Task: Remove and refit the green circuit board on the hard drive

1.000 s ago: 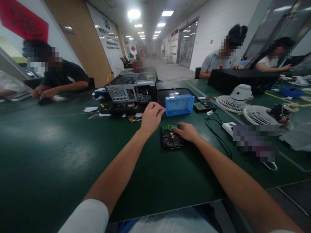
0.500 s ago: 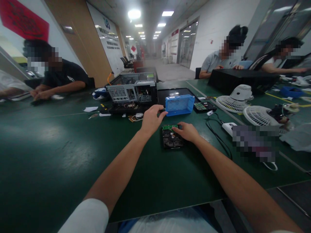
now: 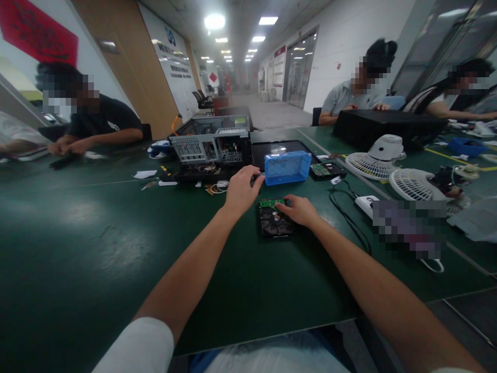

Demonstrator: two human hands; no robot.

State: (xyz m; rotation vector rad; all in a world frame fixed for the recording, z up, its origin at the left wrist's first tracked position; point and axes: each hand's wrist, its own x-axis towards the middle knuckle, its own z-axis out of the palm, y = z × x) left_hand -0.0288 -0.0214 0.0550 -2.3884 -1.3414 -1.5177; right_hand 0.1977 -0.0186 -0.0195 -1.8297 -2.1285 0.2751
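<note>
My left hand (image 3: 243, 190) is raised at the left edge of a blue plastic bin (image 3: 287, 169), its thumb and fingers drawn together in a pinch. Whatever may be between those fingertips is too small to make out. The bin stands on its side, its open face toward me. Nearer to me, a hard drive (image 3: 276, 223) lies flat on the table, a green circuit board at its far end. My right hand (image 3: 301, 211) grips its right side, with the thumb over the board; some of the fingers are hidden.
An opened computer case (image 3: 212, 145) stands behind my left hand. Right of the bin lies another drive with a green board (image 3: 326, 170). Black cables (image 3: 349, 217), a white power strip (image 3: 365, 206) and white fan parts (image 3: 413, 185) lie farther right. Co-workers sit around the green table (image 3: 116, 243).
My left hand has shifted slightly left and up, its fingertips drawing back a little from the bin's edge. The right hand and the hard drive stay in place.
</note>
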